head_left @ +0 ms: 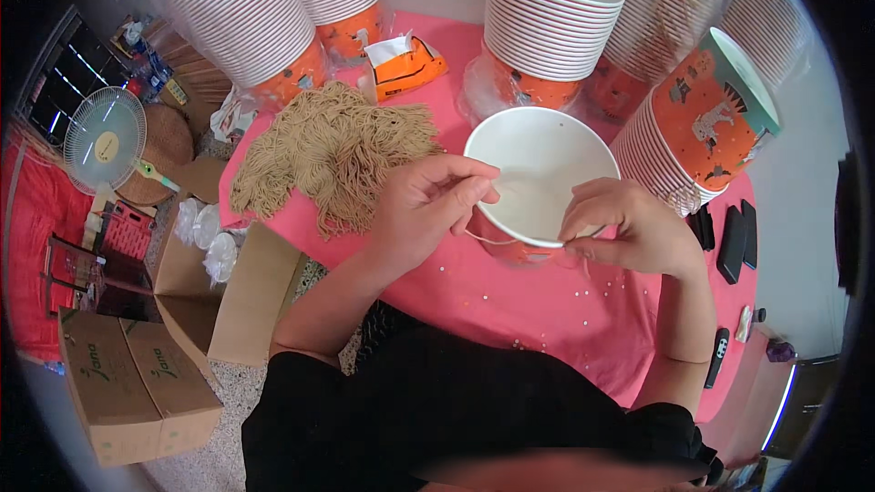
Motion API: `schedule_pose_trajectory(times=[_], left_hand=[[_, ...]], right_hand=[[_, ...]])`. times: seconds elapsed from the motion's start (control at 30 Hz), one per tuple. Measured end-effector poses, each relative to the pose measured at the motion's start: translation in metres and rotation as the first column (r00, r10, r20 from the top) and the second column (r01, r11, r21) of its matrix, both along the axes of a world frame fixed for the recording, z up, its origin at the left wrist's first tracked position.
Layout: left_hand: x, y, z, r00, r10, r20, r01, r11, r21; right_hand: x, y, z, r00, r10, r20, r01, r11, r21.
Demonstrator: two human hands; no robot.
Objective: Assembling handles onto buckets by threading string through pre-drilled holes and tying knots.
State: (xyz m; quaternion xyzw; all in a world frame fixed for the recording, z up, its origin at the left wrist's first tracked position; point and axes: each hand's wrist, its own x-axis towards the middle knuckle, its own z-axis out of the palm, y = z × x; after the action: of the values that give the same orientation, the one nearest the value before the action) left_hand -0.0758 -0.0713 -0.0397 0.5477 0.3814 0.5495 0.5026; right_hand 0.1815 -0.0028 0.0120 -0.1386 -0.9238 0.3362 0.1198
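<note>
Both hands seemingly pinching string at cup rim

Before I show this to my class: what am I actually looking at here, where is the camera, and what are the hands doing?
This is one picture from a wide fisheye camera worn on a person's head, looking down, so straight edges bend near the rim. No machine is involved: the two forearms coming from the lower edge are the wearer's own. The left hand and right hand hold a white-lined paper bucket at its rim, with a thin beige string stretched between their fingers along the rim. The bucket rests on a table with a pink cloth. A heap of the same beige strings lies to the left, and stacks of orange buckets stand behind. Cardboard boxes and a small fan sit on the floor.
</note>
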Motion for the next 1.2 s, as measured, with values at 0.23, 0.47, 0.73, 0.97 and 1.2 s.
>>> schedule_pose_trajectory(times=[0.23,0.47,0.73,0.97,1.2], left_hand=[[0.011,0.0,-0.005,0.983,0.022,-0.184,-0.018,0.999,0.027],[0.014,-0.001,-0.002,0.973,0.021,-0.232,-0.007,0.998,0.064],[0.01,-0.001,-0.005,0.987,-0.151,-0.06,0.144,0.984,-0.109],[-0.003,0.007,-0.01,0.978,-0.197,0.071,0.21,0.921,-0.329],[-0.001,0.005,-0.007,0.964,-0.214,0.155,0.254,0.912,-0.322]], right_hand=[[-0.008,-0.003,-0.002,0.998,-0.059,-0.004,0.055,0.951,-0.303],[-0.03,-0.02,0.007,0.96,-0.267,-0.081,0.253,0.956,-0.151],[-0.04,-0.013,0.0,0.926,-0.268,-0.266,0.289,0.956,0.044],[-0.029,-0.009,-0.008,0.938,-0.142,-0.317,0.258,0.895,0.364],[-0.039,-0.021,-0.015,0.934,-0.064,-0.352,0.296,0.691,0.66]])
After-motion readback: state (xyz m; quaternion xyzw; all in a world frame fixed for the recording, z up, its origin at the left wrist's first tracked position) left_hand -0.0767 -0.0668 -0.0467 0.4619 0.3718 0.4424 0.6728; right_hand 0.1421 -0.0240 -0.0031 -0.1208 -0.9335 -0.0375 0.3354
